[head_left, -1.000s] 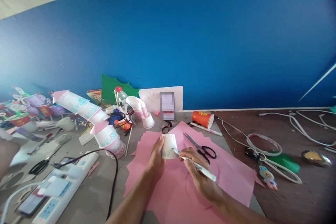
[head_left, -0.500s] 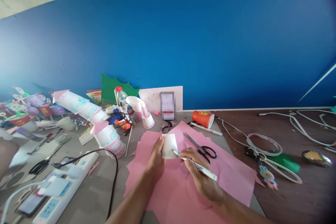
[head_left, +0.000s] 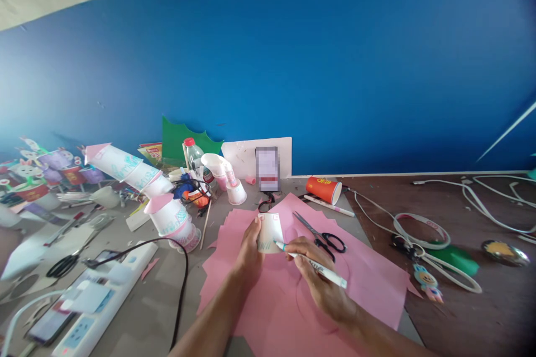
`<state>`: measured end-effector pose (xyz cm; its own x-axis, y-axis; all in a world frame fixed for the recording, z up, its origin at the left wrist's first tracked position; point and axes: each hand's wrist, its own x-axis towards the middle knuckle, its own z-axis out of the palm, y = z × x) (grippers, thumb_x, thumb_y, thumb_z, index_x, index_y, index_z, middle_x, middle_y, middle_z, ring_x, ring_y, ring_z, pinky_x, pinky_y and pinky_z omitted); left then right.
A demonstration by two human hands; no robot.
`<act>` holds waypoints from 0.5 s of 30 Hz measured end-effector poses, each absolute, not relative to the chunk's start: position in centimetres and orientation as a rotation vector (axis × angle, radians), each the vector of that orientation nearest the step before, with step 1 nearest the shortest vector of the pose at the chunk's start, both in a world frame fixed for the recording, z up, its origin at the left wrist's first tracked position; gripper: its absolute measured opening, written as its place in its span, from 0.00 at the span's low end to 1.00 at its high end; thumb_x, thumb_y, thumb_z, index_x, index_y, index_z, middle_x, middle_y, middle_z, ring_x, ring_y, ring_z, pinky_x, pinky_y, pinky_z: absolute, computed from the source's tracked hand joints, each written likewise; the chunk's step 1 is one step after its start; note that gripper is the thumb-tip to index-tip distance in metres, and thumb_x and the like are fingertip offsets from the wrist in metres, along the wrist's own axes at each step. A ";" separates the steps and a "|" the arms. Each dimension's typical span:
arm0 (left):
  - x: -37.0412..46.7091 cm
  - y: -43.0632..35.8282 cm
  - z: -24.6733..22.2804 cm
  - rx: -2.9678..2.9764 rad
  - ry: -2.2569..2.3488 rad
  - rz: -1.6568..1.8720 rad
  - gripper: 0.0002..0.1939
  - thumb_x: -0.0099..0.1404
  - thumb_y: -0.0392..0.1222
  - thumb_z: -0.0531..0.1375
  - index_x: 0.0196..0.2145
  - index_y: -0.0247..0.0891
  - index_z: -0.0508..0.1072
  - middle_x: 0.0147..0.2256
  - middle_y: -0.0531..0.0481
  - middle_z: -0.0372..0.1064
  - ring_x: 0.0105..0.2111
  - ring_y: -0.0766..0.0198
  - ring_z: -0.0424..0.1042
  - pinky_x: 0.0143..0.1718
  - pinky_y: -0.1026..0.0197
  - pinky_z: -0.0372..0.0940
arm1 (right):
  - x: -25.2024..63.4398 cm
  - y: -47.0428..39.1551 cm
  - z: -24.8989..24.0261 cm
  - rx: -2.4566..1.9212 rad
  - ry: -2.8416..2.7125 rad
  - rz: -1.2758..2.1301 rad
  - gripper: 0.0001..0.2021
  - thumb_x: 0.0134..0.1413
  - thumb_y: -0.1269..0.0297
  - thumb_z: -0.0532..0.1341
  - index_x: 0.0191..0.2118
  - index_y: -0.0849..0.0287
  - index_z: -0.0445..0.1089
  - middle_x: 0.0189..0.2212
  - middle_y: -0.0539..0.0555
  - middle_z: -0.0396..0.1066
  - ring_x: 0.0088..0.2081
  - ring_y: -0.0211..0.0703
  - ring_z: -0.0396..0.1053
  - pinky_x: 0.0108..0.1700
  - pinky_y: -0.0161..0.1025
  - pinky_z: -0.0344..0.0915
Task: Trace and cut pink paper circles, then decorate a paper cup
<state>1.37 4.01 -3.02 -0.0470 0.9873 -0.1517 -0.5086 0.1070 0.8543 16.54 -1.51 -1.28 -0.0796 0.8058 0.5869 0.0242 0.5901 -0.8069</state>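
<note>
My left hand pinches the left edge of a white paper cup piece, which has small pink marks at its top and teal strokes near its bottom. Between the fingers of my right hand is a white acrylic marker; its teal tip touches or nearly touches the lower right of the white piece. Both hands are over a jagged-edged pink paper sheet. Black-handled scissors lie on that sheet, just beyond my right hand.
An orange cup lies behind the scissors beside another marker. Decorated cup towers stand left of the sheet. A power strip with cables is front left. A phone stands at the back; a keychain lies right.
The marker tip has shifted very slightly, and the teal strokes on the white piece look a little denser. At the far left edge, a blurred arm or hand has moved lower and partly out of view.
</note>
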 end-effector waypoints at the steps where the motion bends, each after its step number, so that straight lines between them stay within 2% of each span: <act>1: 1.4 4.1 -3.1 0.684 0.913 1.371 0.23 0.56 0.61 0.65 0.32 0.36 0.72 0.26 0.54 0.64 0.26 0.66 0.59 0.30 0.63 0.58 | 16.5 -1.5 -1.3 -0.730 -1.528 0.756 0.11 0.67 0.65 0.54 0.41 0.52 0.74 0.32 0.51 0.71 0.34 0.42 0.70 0.36 0.38 0.67; 9: 1.2 4.2 -3.2 0.659 0.907 1.366 0.21 0.56 0.60 0.65 0.31 0.38 0.72 0.25 0.55 0.63 0.26 0.66 0.59 0.30 0.62 0.58 | 16.6 -1.3 -1.4 -0.709 -1.502 0.750 0.11 0.67 0.64 0.54 0.41 0.52 0.74 0.31 0.51 0.72 0.33 0.42 0.70 0.35 0.38 0.67; 15: 1.3 3.8 -2.5 0.728 0.987 1.419 0.22 0.54 0.61 0.67 0.26 0.37 0.70 0.22 0.56 0.59 0.24 0.66 0.55 0.27 0.63 0.56 | 16.5 -1.3 -2.1 -0.710 -1.423 0.824 0.11 0.67 0.62 0.53 0.42 0.52 0.74 0.30 0.51 0.71 0.33 0.42 0.69 0.35 0.39 0.67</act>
